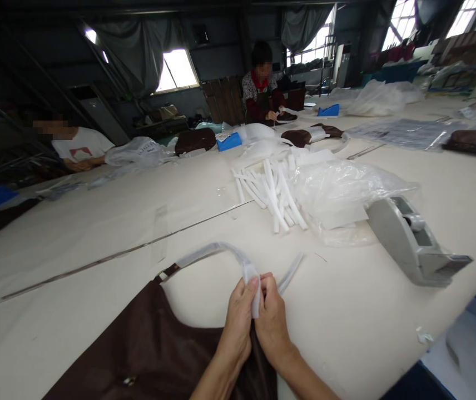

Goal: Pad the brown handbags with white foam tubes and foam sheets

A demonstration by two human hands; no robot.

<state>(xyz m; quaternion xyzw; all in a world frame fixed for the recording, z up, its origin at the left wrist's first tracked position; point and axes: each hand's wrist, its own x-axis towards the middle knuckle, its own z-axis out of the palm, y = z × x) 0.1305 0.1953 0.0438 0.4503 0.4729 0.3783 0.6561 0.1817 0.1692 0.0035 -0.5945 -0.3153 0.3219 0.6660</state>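
A dark brown handbag [138,339] lies on the table in front of me. Its strap [204,253] loops up from a metal ring at the left and is covered in thin whitish wrap. My left hand [240,311] is closed, its thumb pressing a white foam wrapping sheet [251,273] on the strap. Close against it, my right hand [272,316] is closed too, fingers curled round the same wrapped part. Past the right hand, a loose wrapped strap end [291,272] sticks out. What lies under the fingers is hidden.
White foam sticks [277,194] lie piled beyond my hands, beside a clear plastic bag [355,180]. A grey tape dispenser [408,239] stands at the right. Across the table, a person [261,89] handles a brown piece; another person [82,147] is at the far left. Blue dispensers [229,141] stand farther back.
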